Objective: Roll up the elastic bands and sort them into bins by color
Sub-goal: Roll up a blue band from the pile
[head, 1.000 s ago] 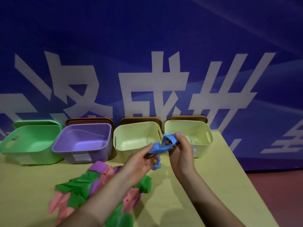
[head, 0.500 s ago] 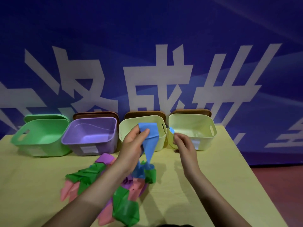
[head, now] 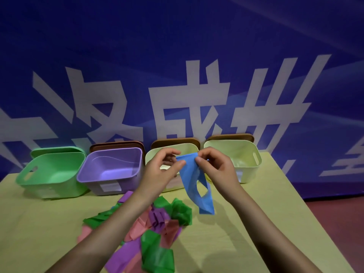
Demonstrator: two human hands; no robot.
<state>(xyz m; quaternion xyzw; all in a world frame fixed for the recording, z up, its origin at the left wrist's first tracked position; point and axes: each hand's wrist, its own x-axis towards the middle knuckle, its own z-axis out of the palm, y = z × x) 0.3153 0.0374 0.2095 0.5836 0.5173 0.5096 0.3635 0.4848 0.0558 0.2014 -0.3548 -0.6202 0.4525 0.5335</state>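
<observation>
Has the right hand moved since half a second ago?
Yes. The right hand has gone left from the rightmost pale bin to pinch the blue band's top edge beside the left hand.

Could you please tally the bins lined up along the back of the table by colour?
Green bin: 1
Purple bin: 1
Pale yellow bins: 2
Total: 4 bins

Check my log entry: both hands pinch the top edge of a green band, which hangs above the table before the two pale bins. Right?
Not quite. The head view shows the left hand and right hand pinching a blue band, not a green one. The rest stands.
</observation>
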